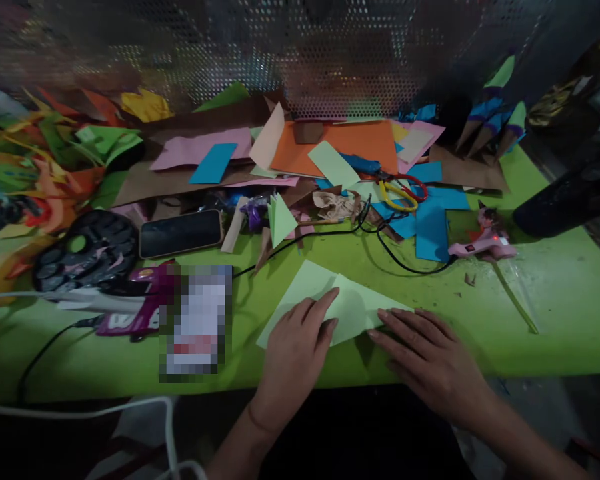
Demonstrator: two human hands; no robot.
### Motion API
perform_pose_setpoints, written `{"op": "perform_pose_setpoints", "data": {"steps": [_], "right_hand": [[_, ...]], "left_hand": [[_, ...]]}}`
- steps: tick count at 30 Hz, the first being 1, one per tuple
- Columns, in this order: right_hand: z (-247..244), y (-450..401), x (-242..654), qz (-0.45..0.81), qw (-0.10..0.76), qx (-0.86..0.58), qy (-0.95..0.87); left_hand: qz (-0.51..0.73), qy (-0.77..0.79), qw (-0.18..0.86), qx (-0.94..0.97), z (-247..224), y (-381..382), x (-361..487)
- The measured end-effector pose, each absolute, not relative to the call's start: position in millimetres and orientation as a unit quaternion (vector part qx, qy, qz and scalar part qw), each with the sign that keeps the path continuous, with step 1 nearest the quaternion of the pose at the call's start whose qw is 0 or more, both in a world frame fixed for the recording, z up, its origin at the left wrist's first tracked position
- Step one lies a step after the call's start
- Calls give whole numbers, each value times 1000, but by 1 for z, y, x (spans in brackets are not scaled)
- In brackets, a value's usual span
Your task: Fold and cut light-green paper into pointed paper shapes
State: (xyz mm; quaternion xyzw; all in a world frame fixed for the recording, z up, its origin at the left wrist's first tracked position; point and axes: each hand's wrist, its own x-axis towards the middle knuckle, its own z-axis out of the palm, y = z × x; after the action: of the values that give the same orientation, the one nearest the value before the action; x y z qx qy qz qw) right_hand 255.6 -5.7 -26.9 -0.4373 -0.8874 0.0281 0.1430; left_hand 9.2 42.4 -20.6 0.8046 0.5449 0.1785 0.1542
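Observation:
A pale green sheet of paper (pixel 353 303), partly folded, lies flat near the front edge of the green table. My left hand (pixel 300 337) rests on the paper's left part, fingers spread, the index finger stretched along a fold. On its right corner lie the fingertips of my right hand (pixel 425 353), fingers stretched out and a little apart. Behind the paper stands a small folded green piece (pixel 281 220). A pixelated phone (pixel 199 320) is left of my left hand.
Scissors (pixel 399 195) lie among coloured papers (pixel 335 143) at the back. To the right are a pink glue gun (pixel 485 247) with a black cable and a dark bottle (pixel 560 193). A dark phone (pixel 181 233) and a round black tray (pixel 87 250) sit left.

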Motion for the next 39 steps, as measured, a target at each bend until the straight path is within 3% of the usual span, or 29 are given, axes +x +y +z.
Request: {"op": "perform_pose_setpoints", "data": {"steps": [39], "right_hand": [[-23,-9,259,62,173,-436,-881]], "left_hand": [[166,521,157,822,-17,46,5]]}}
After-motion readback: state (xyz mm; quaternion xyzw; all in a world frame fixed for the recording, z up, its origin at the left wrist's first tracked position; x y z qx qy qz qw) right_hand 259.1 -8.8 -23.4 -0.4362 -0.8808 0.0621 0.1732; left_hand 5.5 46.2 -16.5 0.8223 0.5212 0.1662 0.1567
